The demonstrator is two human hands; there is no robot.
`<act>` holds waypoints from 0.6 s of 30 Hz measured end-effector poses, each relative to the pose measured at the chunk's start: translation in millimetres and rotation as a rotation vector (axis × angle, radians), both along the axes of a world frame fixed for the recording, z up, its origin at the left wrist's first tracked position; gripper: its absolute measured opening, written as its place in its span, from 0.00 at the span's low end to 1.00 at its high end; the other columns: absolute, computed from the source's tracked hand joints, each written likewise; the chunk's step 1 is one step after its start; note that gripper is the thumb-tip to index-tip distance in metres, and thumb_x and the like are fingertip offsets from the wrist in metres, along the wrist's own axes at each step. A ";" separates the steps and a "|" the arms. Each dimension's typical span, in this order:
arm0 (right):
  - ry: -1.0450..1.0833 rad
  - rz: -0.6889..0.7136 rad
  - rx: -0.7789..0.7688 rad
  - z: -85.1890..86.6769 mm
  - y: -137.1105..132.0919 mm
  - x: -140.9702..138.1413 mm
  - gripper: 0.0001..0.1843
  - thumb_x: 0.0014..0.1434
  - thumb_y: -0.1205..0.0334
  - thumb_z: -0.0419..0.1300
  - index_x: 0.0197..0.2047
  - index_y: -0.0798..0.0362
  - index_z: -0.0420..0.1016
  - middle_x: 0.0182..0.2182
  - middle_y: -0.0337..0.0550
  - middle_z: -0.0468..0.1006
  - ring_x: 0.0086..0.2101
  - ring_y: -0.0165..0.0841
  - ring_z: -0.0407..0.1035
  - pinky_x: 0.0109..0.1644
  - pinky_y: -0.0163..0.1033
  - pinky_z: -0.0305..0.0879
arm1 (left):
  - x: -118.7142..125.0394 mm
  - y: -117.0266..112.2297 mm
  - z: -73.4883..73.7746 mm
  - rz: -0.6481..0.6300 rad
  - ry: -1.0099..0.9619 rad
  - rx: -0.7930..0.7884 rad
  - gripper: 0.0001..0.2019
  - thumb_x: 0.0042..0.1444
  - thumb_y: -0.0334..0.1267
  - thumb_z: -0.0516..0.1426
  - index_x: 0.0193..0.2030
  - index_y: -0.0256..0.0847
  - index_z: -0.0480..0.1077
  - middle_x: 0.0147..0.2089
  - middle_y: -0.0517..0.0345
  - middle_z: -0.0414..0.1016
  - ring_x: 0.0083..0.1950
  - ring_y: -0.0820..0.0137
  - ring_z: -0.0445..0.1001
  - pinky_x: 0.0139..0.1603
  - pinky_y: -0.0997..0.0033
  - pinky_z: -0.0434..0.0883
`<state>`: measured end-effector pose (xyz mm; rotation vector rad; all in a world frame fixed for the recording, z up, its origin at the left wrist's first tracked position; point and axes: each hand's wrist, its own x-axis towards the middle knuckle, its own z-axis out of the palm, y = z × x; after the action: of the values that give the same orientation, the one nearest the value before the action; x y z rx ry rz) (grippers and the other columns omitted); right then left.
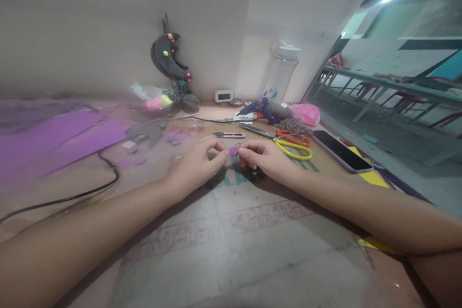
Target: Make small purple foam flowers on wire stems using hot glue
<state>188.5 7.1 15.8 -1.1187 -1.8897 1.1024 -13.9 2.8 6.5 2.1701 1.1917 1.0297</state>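
Note:
Both of my hands meet at the middle of the table over a sheet of cardboard [231, 231]. My left hand [198, 161] and my right hand [267, 156] pinch a small purple foam piece [233, 151] between their fingertips. The fingers of both hands are curled and pressed together on it. Small purple foam scraps [178, 134] lie just beyond my left hand. A pink thread snipper [229, 135] lies right behind the hands.
Purple foam sheets [54, 139] lie at the left with a black cable [90, 187]. Yellow and orange scissors [292, 144], a blue glue gun [262, 108], a phone [341, 151], a water bottle [279, 74], a small clock [224, 96] and a black crescent ornament [168, 57] stand behind.

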 end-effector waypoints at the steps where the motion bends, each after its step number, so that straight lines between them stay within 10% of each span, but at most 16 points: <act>1: 0.013 0.007 0.006 -0.5 0.3 0.7 0.19 0.60 0.49 0.57 0.26 0.56 0.71 0.20 0.36 0.70 0.21 0.24 0.58 0.25 0.33 0.53 | 0.0 0.1 0.2 0.002 -0.002 0.000 0.07 0.59 0.37 0.54 0.30 0.42 0.68 0.38 0.60 0.74 0.44 0.66 0.71 0.48 0.65 0.65; 18: -0.066 -0.010 -0.044 0.9 -0.1 -2.7 0.15 0.59 0.52 0.60 0.28 0.55 0.71 0.20 0.34 0.69 0.19 0.23 0.59 0.24 0.32 0.55 | 1.3 -1.0 -1.3 -0.012 0.021 -0.017 0.08 0.60 0.40 0.54 0.31 0.43 0.68 0.38 0.59 0.75 0.43 0.65 0.72 0.47 0.64 0.66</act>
<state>185.7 7.0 16.7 -1.2005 -1.9167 1.1189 -12.7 1.9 5.2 2.1776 1.1908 0.9902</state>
